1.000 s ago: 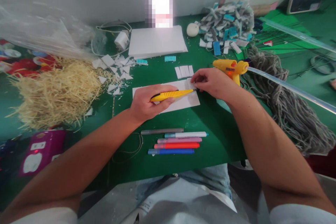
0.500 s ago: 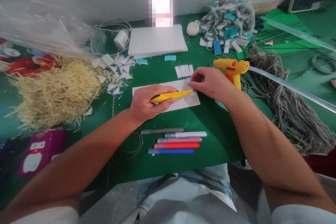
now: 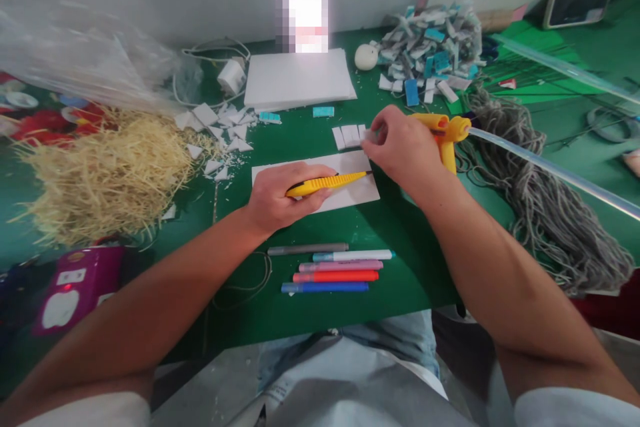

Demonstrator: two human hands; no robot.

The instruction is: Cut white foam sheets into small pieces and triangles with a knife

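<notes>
White card (image 3: 350, 193) lies on the bench (image 3: 410, 280) under the left hand (image 3: 280, 197), which grips a yellow knife (image 3: 330, 183), tip near the card's right end. The right hand (image 3: 400, 143) has just moved from that end to the right of the row of white strips (image 3: 350, 136), fingertips pinching what seems a small pale piece (image 3: 369, 136); the card's right end now appears released. Farther right sits a yellow glue gun (image 3: 449, 140).

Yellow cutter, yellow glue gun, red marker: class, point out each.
Yellow cutter (image 3: 330, 182), head view: middle of the ribbed handle.
Yellow glue gun (image 3: 448, 145), head view: top of the grip.
Red marker (image 3: 340, 276), head view: middle of the barrel.
</notes>
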